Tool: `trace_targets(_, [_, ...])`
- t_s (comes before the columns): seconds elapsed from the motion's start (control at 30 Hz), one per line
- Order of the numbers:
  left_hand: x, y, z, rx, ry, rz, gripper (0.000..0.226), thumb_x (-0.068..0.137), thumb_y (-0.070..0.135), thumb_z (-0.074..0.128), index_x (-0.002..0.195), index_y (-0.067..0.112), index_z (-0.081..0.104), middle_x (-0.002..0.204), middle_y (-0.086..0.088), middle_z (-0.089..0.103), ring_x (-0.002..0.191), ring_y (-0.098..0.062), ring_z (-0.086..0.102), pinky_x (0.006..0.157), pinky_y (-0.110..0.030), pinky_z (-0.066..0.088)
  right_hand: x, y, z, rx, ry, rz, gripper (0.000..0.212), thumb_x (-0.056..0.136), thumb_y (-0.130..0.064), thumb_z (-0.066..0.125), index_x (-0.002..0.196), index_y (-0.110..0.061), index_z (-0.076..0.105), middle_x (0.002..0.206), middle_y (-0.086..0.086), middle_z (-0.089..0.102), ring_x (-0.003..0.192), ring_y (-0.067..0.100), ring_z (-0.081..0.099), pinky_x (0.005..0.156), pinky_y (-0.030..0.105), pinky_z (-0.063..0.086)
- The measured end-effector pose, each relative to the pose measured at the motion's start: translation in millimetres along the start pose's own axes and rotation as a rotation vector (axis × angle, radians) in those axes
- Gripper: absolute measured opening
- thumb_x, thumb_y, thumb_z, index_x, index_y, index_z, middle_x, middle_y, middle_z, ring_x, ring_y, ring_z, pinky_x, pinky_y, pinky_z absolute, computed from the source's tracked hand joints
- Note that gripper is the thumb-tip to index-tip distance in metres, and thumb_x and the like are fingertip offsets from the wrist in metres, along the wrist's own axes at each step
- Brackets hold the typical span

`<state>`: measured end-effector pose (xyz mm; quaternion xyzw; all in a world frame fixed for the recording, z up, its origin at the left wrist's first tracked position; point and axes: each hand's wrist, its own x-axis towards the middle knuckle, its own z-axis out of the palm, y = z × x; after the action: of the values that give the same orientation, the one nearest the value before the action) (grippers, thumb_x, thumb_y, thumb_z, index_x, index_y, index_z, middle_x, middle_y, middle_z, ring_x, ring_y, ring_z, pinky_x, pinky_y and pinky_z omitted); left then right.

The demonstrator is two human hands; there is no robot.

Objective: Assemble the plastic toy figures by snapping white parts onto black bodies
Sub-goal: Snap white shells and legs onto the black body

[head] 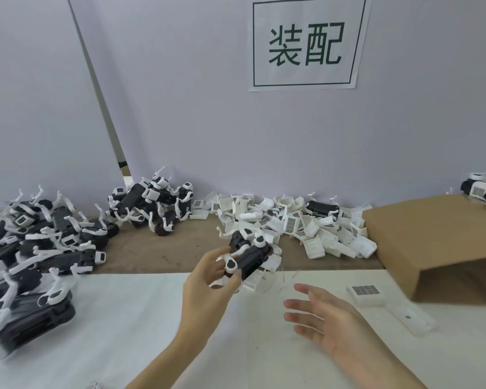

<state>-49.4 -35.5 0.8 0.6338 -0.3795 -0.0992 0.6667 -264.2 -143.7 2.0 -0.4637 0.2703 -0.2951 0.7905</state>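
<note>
Black body (pixel 250 258) gripped in left hand (pixel 208 279), raised for fitting | right hand (pixel 328 318) spread, empty | white parts (pixel 306 228) heaped along bench's far edge, apparently within reach.

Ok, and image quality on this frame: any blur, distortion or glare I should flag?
Head view: wide-angle bending curves the wall seam and tilts the sign; the toy pile at the left edge is smeared; the right hand and the toy figure held by the left hand look slightly soft; lighting is even, with no glare.
</note>
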Motion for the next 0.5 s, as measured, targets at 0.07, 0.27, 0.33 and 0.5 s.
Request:
trace_targets(0.07, [-1,1,1,0.027,0.016,0.019,0.046,0.090,0.017,0.082,0.114,0.054,0.069,0.105,0.026,0.077,0.094,0.007,0.071,0.072,-0.018,0.057,-2,1,1,-0.003,-0.020,-0.016,0.043,0.089,-0.021,0.064,0.130,-0.006,0.064,0.115,0.027,0.073,0.100,0.042,0.074,0.069,0.036,0.062])
trace_targets(0.27, [3,1,-5,-0.031,0.130,0.000,0.045,0.089,0.015,0.083,0.116,0.047,0.069,0.101,0.038,0.070,0.100,0.014,0.066,0.074,-0.007,0.051,-5,3,2,-0.023,-0.077,-0.010,0.045,0.090,-0.023,0.063,0.132,-0.007,0.063,0.116,0.027,0.073,0.104,0.044,0.073,0.074,0.037,0.063])
trace_targets(0.33, [0,3,-4,-0.055,0.094,-0.006,0.045,0.089,0.014,0.083,0.115,0.049,0.070,0.101,0.033,0.072,0.098,0.010,0.068,0.073,-0.007,0.052,-5,3,3,-0.024,-0.078,-0.011,0.045,0.089,-0.023,0.064,0.131,-0.006,0.063,0.115,0.027,0.073,0.103,0.044,0.073,0.074,0.037,0.063])
trace_targets(0.5, [-12,14,8,-0.148,-0.180,-0.004,0.044,0.093,0.008,0.078,0.120,0.043,0.072,0.114,0.009,0.078,0.108,-0.011,0.073,0.080,-0.021,0.058,-3,4,5,0.065,-0.006,-0.076,0.047,0.092,-0.032,0.064,0.132,-0.009,0.061,0.119,0.024,0.073,0.109,0.039,0.073,0.074,0.037,0.063])
